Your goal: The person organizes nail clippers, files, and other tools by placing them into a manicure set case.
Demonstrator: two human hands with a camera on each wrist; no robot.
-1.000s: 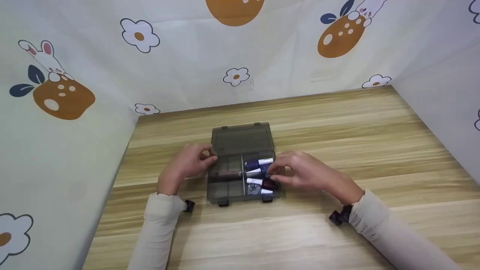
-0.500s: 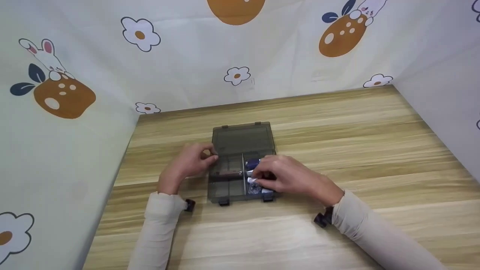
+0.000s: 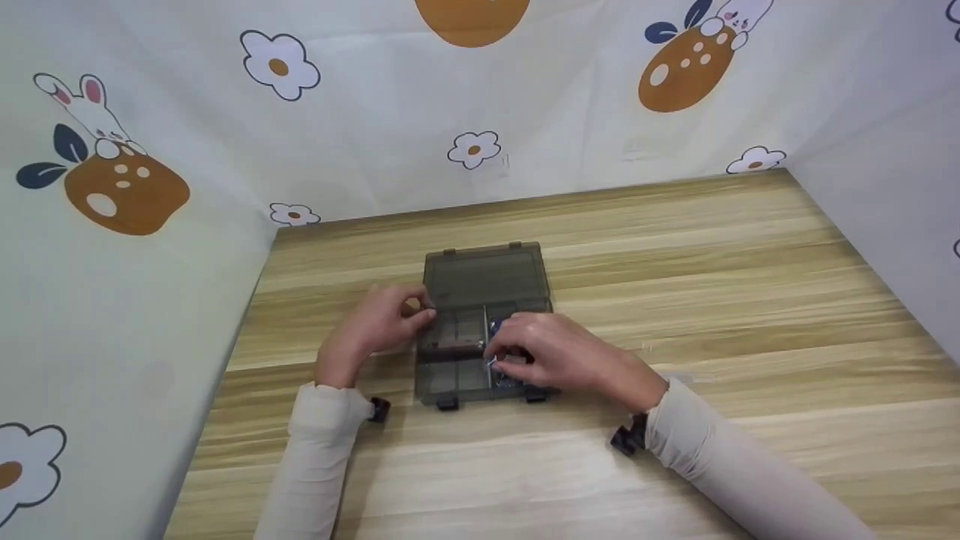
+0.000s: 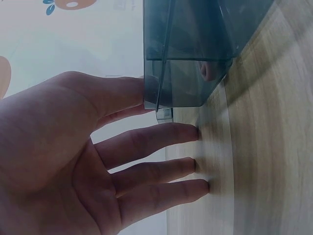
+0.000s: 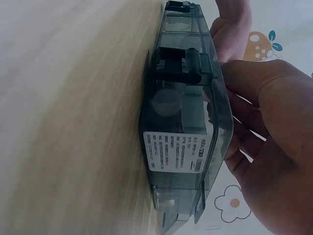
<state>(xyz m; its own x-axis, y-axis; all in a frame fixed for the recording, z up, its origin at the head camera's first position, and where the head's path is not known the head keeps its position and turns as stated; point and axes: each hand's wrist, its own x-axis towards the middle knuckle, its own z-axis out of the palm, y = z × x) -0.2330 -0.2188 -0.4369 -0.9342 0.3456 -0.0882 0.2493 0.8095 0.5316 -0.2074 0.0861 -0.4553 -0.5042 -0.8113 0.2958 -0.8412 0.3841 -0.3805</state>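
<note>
A smoky clear plastic box lies on the table with its lid folded back. My left hand pinches the box's left edge between thumb and index finger; the left wrist view shows the other fingers extended below the rim. Over the right compartment, my right hand pinches the white cap of a small nail polish bottle, mostly hidden by the fingers. A dark blue nail polish bottle peeks out behind that hand. Left of the upright divider lies a slim brownish thing of unclear kind.
Two black latches, one of them the left latch, sit on the box's front. A printed label is on its side in the right wrist view. The wood-grain table meets a patterned cloth backdrop at the back and sides.
My right hand has moved left from the compartment's right side toward the divider, covering most of the bottles and coming to the white cap. The left hand has stayed on the box edge.
</note>
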